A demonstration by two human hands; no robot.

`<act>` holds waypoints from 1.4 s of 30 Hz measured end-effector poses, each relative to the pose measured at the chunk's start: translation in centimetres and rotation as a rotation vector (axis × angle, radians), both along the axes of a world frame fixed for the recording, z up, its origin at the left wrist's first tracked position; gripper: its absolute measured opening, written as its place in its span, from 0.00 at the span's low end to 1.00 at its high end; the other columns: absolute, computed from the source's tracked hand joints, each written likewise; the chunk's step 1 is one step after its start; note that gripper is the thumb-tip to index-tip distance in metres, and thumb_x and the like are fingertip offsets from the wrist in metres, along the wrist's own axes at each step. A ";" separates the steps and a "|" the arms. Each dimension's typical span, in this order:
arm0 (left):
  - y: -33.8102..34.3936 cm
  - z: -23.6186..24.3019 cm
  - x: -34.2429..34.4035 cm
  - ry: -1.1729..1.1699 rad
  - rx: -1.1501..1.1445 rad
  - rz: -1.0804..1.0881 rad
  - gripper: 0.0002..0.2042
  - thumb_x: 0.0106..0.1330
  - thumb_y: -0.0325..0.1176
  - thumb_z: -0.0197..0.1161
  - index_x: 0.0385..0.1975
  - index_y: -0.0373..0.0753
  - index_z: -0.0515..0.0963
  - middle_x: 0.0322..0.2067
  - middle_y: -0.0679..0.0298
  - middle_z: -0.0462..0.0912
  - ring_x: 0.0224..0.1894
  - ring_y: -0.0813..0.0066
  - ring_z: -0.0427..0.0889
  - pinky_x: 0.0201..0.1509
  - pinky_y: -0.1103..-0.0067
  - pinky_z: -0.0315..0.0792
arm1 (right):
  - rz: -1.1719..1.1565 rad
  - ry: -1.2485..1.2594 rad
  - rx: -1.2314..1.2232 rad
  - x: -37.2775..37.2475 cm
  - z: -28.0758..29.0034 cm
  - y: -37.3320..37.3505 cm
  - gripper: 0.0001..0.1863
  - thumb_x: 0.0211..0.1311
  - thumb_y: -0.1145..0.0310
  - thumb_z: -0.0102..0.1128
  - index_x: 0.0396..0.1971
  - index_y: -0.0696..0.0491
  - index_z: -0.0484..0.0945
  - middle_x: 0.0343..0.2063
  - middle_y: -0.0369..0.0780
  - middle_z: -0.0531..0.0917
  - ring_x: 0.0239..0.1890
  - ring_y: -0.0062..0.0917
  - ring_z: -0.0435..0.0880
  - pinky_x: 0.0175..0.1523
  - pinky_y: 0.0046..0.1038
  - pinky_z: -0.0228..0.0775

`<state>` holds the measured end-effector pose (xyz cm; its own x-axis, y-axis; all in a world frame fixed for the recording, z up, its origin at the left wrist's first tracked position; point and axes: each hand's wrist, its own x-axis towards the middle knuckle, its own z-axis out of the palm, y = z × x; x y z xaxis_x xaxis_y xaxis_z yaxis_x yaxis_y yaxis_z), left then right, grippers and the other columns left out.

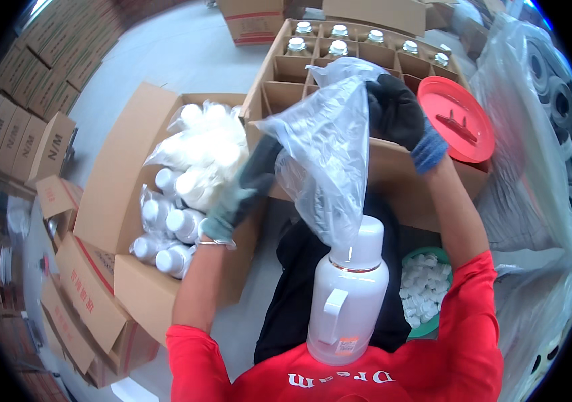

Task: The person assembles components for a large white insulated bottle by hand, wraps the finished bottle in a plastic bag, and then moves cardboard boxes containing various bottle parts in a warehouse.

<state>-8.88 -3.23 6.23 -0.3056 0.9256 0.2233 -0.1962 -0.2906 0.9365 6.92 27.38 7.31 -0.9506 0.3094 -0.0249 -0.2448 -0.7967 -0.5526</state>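
Note:
A clear plastic bag (333,144) is stretched between my gloved hands above my lap. My right hand (396,110), in a black glove with a blue cuff, grips its upper right edge. My left hand (249,184), in a grey-green glove, pinches the bag's left side; its fingertips are partly hidden. Below, a white vacuum flask (349,298) with a handle and an orange sticker stands against my body between my legs. The bag's lower end hangs in front of the flask's white cap (366,244).
A divided carton (286,70) ahead holds several white-capped bottles. On its right corner lies a red round lid (457,117). To the left, an open carton (122,181) contains bagged white flasks. A green basin (426,331) of small white pieces sits right; wrapped rolls (544,100) stand beyond.

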 end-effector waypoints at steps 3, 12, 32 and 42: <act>4.2 -3.1 2.6 0.113 -0.171 0.222 0.28 0.58 0.29 0.69 0.59 0.34 0.67 0.52 0.62 0.75 0.51 0.75 0.77 0.54 0.80 0.73 | -0.121 -0.074 0.206 0.1 0.0 -2.6 0.24 0.63 0.54 0.61 0.54 0.52 0.72 0.54 0.44 0.77 0.53 0.32 0.79 0.59 0.38 0.71; 3.8 -4.7 3.9 0.148 0.017 0.448 0.14 0.65 0.28 0.56 0.50 0.33 0.75 0.47 0.59 0.80 0.46 0.70 0.79 0.54 0.74 0.73 | -0.528 -0.636 1.659 6.7 -5.2 -9.4 0.32 0.46 0.73 0.61 0.56 0.53 0.69 0.52 0.47 0.74 0.54 0.44 0.74 0.59 0.37 0.68; -18.0 -1.6 15.2 0.627 -0.491 -0.663 0.13 0.62 0.34 0.64 0.47 0.51 0.83 0.37 0.69 0.83 0.27 0.76 0.79 0.37 0.78 0.74 | -0.572 -0.645 2.013 25.0 -11.5 -28.8 0.21 0.56 0.70 0.54 0.50 0.61 0.70 0.59 0.54 0.68 0.62 0.51 0.65 0.65 0.54 0.54; -12.6 -0.1 16.0 1.022 -0.638 0.202 0.24 0.57 0.34 0.65 0.53 0.33 0.71 0.31 0.49 0.79 0.31 0.54 0.81 0.36 0.67 0.75 | -0.130 -0.438 1.854 31.5 -9.0 -32.7 0.21 0.55 0.66 0.52 0.49 0.57 0.72 0.51 0.50 0.74 0.54 0.45 0.73 0.63 0.54 0.58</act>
